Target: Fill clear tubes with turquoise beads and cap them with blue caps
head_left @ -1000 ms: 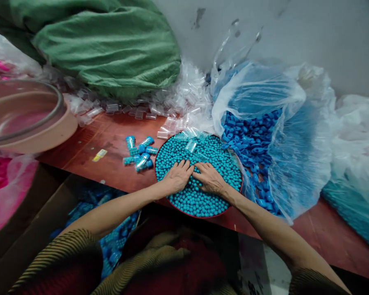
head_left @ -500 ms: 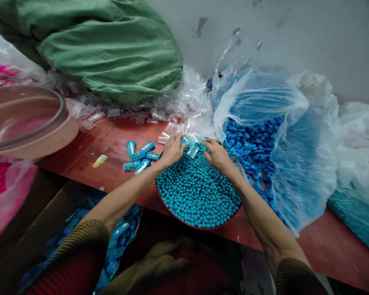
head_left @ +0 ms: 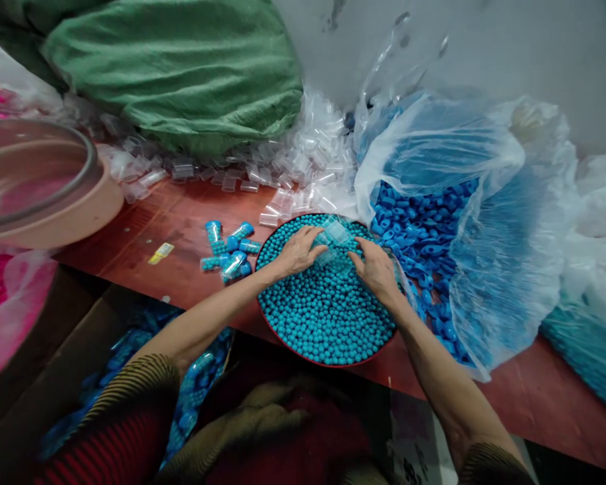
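A round red-rimmed basin (head_left: 264,316) is full of small turquoise beads (head_left: 328,323). On top of the beads lie a few clear plastic tubes (head_left: 336,231), in the space between my hands. My left hand (head_left: 299,252) reaches over the basin from the left, its thumb and fingers apart, fingertips at the edge of the tubes. From the other side, my right hand (head_left: 375,268) is over the beads with fingers spread and curved toward the tubes. Neither hand visibly grips anything. Left of the basin, several bead-filled tubes with blue caps (head_left: 235,248) lie in a small pile.
Loose clear tubes (head_left: 303,165) are heaped behind the basin, beside a large green sack (head_left: 182,74). A plastic bag (head_left: 505,269) spills blue caps (head_left: 419,229) at the right. Pink tubs (head_left: 95,199) stand on the left. Below the red table (head_left: 192,212), a box holds filled tubes (head_left: 202,384).
Both hands have moved nearer over the basin from its far rim. The clear tubes between them now lie on the beads. The view has shifted slightly.
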A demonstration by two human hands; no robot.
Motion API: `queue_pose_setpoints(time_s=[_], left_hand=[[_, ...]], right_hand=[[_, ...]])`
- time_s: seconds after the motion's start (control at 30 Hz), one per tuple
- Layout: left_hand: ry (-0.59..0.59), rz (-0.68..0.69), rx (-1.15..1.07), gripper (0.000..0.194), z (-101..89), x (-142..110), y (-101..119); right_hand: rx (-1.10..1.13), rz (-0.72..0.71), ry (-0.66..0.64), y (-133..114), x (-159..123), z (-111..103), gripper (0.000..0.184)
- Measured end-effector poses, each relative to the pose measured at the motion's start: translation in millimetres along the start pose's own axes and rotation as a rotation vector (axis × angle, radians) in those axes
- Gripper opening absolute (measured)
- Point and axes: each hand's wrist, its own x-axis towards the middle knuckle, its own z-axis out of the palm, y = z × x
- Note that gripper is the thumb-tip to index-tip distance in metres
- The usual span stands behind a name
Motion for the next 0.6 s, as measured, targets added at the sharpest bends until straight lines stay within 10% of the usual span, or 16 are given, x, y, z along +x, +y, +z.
queue_pose_setpoints(time_s=[0.17,0.4,0.6], left_hand=[[-0.091,-0.037,0.165,0.045,3.6,-20.0,5.5],[-0.05,-0.069,0.327,0.051,-4.8,-46.2,21.6],[-0.116,0.028,0.346,0.046,-11.6,-22.9,40.8]], right_hand=[[-0.105,-0.012,-0.218,-29.1,-10.4,-0.1,0.032],[-0.049,-0.09,-0.189,-25.9,-24.9,-13.6,0.04],[0.206,-0.186,-0.217,-26.0,-47.5,-11.1,0.044]])
